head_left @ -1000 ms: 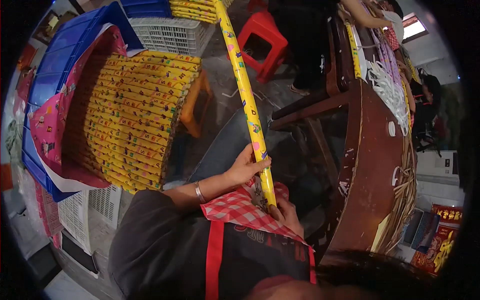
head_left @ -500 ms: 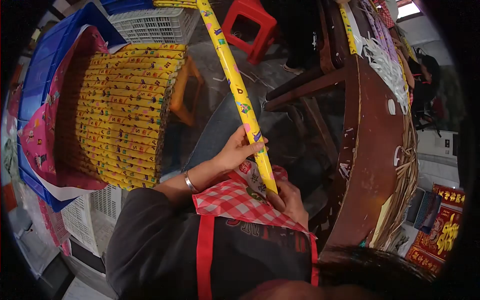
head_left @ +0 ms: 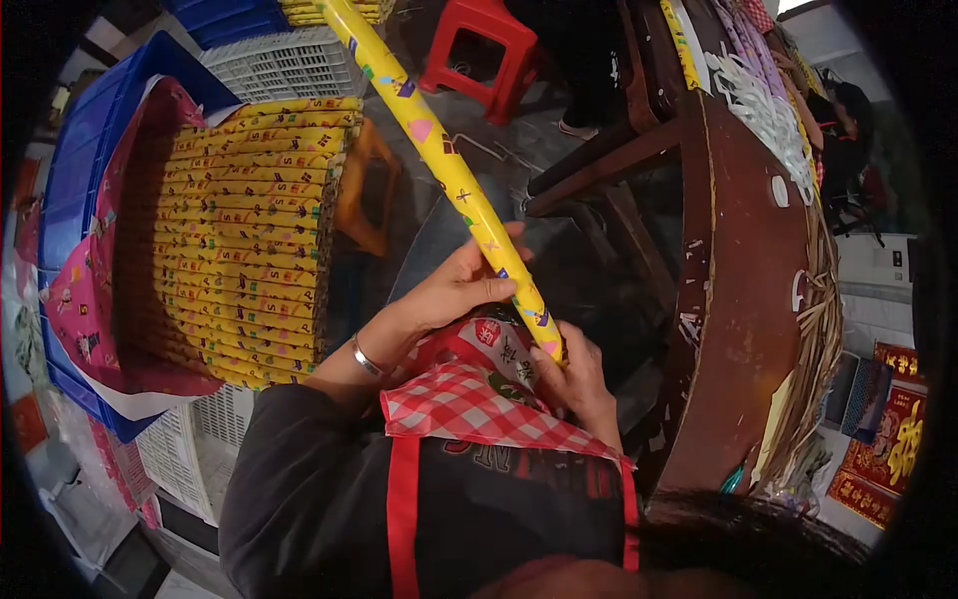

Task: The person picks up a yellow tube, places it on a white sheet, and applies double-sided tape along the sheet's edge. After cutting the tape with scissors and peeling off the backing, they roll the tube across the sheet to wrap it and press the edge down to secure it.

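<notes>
A long yellow roll (head_left: 461,192) wrapped in shiny printed paper slants from the top of the view down to my lap. My left hand (head_left: 461,287) is closed around its lower part, thumb lying across the near side. At the bottom end, my right hand (head_left: 579,381) grips the tip between thumb and fingers. Below the hands lies my red-and-white checked apron (head_left: 479,404). To the left, a stack of similar yellow rolls (head_left: 239,230) rests on pink printed paper (head_left: 85,290) in a tilted blue crate (head_left: 75,180).
A brown table (head_left: 743,299) on the right bears white paper strips (head_left: 758,110) and dry stalks (head_left: 818,329) along its far side. Ahead stand a red stool (head_left: 484,60) and an orange stool (head_left: 371,190). White crates (head_left: 289,65) are at the left. Another person sits beyond the table.
The roll's upper end has swung left and closer. My right hand has moved up slightly, now pinching the roll's lower end, while my left hand has stayed around it.
</notes>
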Tool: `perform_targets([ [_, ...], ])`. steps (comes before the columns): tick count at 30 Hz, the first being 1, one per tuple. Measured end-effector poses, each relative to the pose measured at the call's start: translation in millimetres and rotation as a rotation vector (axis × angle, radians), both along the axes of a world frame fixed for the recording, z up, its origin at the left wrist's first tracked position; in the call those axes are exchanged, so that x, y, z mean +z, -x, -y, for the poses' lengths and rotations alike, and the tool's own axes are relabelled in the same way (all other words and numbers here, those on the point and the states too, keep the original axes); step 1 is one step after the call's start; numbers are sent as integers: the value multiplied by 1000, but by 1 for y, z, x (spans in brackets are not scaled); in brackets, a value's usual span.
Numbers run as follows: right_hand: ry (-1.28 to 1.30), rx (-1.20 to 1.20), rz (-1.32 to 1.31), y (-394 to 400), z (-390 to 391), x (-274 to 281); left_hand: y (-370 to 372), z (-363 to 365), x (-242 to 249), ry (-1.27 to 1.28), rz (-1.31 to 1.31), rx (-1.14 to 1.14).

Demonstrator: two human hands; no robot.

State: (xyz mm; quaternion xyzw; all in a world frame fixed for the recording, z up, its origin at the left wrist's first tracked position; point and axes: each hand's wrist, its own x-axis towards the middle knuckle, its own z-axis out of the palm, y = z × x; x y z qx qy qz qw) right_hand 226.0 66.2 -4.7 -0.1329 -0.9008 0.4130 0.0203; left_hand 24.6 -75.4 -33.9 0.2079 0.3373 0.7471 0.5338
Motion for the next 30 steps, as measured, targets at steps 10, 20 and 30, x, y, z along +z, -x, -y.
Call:
perform_targets([
  [10,-132,28,267,9,4,-4,17,11,-12,276,-9,227],
  [20,-224,17,96,8,7,-10,30,15,-20,68,165,209],
  [30,-290,-25,-60,11,9,-8,32,13,-22,19,232,229],
])
